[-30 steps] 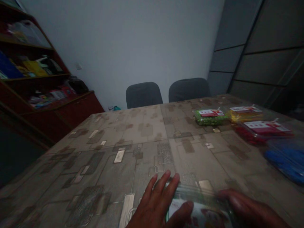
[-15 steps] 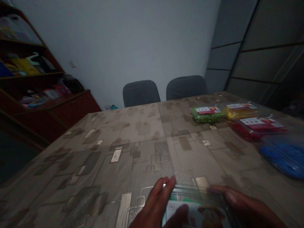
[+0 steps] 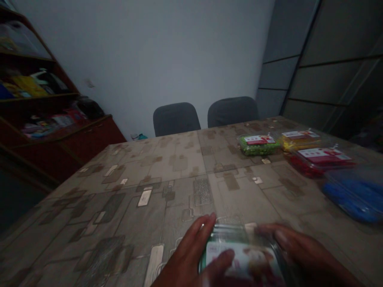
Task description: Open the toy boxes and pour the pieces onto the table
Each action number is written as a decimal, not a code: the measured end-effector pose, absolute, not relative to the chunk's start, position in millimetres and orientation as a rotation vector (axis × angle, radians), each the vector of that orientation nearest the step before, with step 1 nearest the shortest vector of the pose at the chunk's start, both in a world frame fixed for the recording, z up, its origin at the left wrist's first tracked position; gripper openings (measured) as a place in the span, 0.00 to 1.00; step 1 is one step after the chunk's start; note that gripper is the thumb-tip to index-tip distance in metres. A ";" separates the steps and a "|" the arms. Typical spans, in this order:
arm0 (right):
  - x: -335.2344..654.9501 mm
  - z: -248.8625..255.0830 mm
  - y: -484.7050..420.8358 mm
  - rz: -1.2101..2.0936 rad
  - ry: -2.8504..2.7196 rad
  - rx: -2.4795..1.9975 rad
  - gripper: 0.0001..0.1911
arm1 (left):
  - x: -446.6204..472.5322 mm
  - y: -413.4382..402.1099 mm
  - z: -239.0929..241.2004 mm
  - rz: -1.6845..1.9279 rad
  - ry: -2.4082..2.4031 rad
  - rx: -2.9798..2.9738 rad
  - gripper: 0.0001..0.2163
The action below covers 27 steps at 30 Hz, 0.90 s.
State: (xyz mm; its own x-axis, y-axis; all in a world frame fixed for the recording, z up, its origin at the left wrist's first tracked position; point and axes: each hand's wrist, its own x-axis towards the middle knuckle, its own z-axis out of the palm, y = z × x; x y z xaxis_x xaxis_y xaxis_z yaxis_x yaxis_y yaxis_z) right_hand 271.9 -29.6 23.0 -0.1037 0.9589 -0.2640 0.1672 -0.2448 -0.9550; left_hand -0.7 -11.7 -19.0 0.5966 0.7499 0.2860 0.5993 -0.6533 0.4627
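A clear plastic container (image 3: 239,237) with a printed label on its lid is at the bottom of the view, low over the near part of the table, its lower end cut off. Its contents look green along the left side. My left hand (image 3: 191,251) grips it from the left, thumb lying across the label and fingers along the side. At its right edge, my right hand (image 3: 299,247) curls round the corner, slightly blurred. Whether the container rests on the table I cannot tell.
Similar clear containers stand on the right of the patterned table (image 3: 119,223): one green (image 3: 259,149), one yellow (image 3: 287,144), one red (image 3: 305,165) and one blue (image 3: 356,195). Two grey chairs (image 3: 176,119) are behind the far edge. Shelves (image 3: 60,95) line the left.
The container and both hands have shifted up and slightly left in the view, showing more of the label. The background has slid a little left as the camera turned.
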 end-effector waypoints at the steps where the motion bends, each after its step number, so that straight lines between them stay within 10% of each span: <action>1: 272.3 25.2 -18.0 1.481 -1.312 -1.405 0.29 | -2.1 -5.2 -19.1 0.737 1.019 2.617 0.32; 27: 252.9 21.6 33.9 1.021 -1.486 -1.400 0.34 | -12.1 35.2 12.8 0.809 0.943 2.520 0.32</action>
State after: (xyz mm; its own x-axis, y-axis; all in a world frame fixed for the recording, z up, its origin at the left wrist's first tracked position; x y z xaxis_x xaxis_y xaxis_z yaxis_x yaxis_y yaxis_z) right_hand 252.9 33.9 21.6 -0.0315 0.9987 0.0395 0.3211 0.0476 -0.9458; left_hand -12.1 35.2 12.8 0.6195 0.6797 0.3927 0.4920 -0.7261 0.4804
